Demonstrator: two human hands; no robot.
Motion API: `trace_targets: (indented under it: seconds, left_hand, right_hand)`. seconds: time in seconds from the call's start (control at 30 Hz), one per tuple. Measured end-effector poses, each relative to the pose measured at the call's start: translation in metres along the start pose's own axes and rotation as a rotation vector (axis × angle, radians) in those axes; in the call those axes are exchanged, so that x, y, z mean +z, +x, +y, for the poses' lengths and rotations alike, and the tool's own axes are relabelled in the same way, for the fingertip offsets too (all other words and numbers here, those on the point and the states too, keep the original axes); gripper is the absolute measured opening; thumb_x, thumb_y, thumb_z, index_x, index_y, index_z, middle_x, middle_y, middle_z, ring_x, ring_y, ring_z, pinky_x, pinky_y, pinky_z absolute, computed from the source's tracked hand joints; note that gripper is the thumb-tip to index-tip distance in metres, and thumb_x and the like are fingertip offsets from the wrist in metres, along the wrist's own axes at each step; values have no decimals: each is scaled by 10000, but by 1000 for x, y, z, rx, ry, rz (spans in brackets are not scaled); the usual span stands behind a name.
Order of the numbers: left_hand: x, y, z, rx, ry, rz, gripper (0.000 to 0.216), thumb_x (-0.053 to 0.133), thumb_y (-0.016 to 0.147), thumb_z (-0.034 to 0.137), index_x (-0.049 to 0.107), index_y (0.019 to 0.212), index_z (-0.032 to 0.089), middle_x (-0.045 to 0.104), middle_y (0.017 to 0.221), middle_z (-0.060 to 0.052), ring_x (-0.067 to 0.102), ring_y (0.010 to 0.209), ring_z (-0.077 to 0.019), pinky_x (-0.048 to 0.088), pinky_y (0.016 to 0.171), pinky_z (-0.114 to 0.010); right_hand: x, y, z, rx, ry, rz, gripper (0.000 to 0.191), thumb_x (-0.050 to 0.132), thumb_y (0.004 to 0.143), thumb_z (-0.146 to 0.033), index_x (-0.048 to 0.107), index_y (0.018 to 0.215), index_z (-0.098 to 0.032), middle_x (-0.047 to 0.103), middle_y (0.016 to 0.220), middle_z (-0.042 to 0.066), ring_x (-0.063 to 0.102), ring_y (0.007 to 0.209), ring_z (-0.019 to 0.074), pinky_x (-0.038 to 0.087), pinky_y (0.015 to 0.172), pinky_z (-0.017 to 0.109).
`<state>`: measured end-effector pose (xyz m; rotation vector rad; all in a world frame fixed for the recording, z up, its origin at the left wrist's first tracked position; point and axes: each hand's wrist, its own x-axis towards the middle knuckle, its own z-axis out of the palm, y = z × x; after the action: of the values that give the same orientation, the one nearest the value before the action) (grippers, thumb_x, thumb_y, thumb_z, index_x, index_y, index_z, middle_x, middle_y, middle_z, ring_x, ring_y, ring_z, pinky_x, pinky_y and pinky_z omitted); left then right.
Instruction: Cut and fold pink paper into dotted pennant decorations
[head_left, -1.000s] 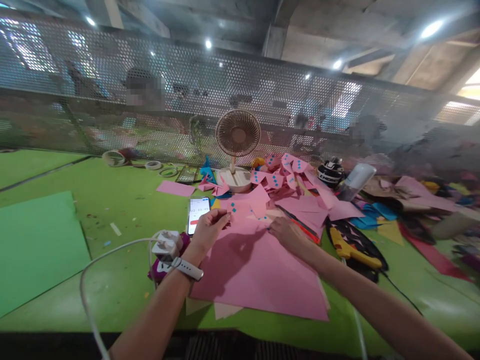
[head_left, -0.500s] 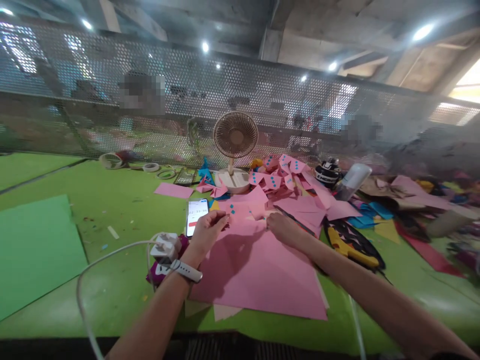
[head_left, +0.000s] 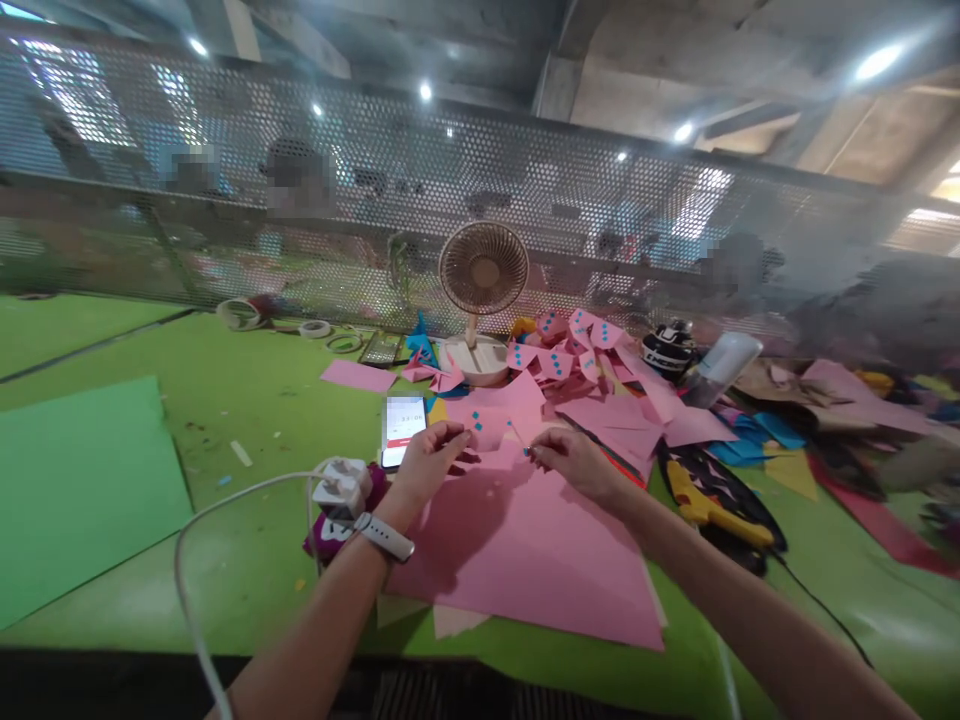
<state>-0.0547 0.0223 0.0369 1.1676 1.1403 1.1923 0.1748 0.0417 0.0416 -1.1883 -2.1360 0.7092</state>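
A small pink paper piece [head_left: 493, 428] with blue diamonds stuck on it is held above a large pink paper sheet [head_left: 540, 560]. My left hand [head_left: 431, 462] is closed on the left edge of that piece, thumb and index finger together. From the right, my right hand [head_left: 576, 464] comes in with thumb and forefinger pinched on a tiny blue paper diamond [head_left: 527, 452], close to the piece's lower right. The other fingers of my right hand are curled.
Behind my hands stand a fan [head_left: 484, 270] and a pile of pink cut-outs [head_left: 559, 355]. A phone [head_left: 403, 428] and white plug adapter [head_left: 343, 487] lie left. At right are a yellow glue gun [head_left: 716, 515] and a bottle [head_left: 724, 368]. Green sheets [head_left: 82, 490] lie far left.
My right hand has drawn back slightly from the pink piece, and the blue diamond now shows at its fingertips. The whole view has shifted a little.
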Motion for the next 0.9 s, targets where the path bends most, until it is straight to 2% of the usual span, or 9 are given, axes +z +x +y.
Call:
trace_targets:
  seconds: [0.13,0.23,0.4,0.5,0.67,0.9]
  left_hand:
    - [4,-5,0,-98,-51,-81,308,669,704,430,569,830,168,654,822,-31,680,692,-168,431,503,-196]
    - [6,-6,-1,-122,-85,-118,323,694,689,428,561,815,161,662,831,-44,683,697,-175,464,543,-221]
    - [7,-7,-3,-120,-142,-140,319,717,687,404,552,804,159,662,757,-35,676,714,-174,498,606,-250]
    - [7,-7,-3,-114,-159,-147,311,719,693,401,551,796,161,666,770,-36,676,724,-172,500,613,-246]
    - [8,-9,0,-125,-165,-135,307,732,684,391,557,792,163,670,744,-35,677,739,-177,506,640,-257]
    - [7,-10,2,-139,-197,-140,291,740,676,360,567,795,159,661,718,-14,666,689,-147,498,658,-255]
  right_hand:
    - [13,5,-32,-43,-26,85,156,506,837,-208,632,755,-166,637,686,14,567,629,119,434,583,226]
    - [26,10,-41,-112,-137,138,132,504,852,-179,625,799,-170,634,740,20,569,679,126,434,627,233]
    - [40,7,-41,-306,-455,187,156,462,900,-186,605,839,-174,618,817,52,556,818,171,411,745,281]
    - [38,3,-40,-326,-501,224,166,451,915,-207,609,872,-177,616,824,52,550,815,173,404,739,280]
    - [37,-1,-39,-337,-516,209,173,460,918,-231,622,879,-187,610,824,47,540,793,169,390,729,281]
    - [40,-10,-42,-375,-669,219,190,447,920,-223,633,898,-189,607,836,56,505,813,198,334,696,307]
